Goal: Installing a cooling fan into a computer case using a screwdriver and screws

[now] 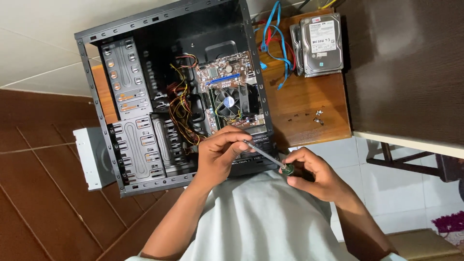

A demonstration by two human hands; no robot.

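Head view, looking down into an open black computer case (145,96) lying on a small wooden table (314,116).

Left hand (220,154) sits at the case's 6 o'clock edge, fingers pressed together around the tip end of a screwdriver (266,155). Whether a screw is under the fingertips cannot be told. Right hand (314,174), outside the case at 4 o'clock from the left hand, is closed around the green handle end. The shaft runs slantwise between the two hands, just above the case rim.

Inside: motherboard (227,82) with its CPU cooler fan (229,102) at 12 o'clock from the left hand; yellow, red and black wire bundle (181,108) at 11 o'clock. Off the case at 2 o'clock: hard drives (321,43), stacked, blue data cables (278,38), loose screws (318,116) near the table's edge.

Risks, as judged:
- Tip slipping off the left fingers could strike the fan or board, both close by.
- Any small screw held there could drop into the wire bundle and be hard to find.
- Loose screws sit near the table edge; a nudge of the table could roll them off.
- Stacked drives overhang slightly; a tug on the cables might shift them.
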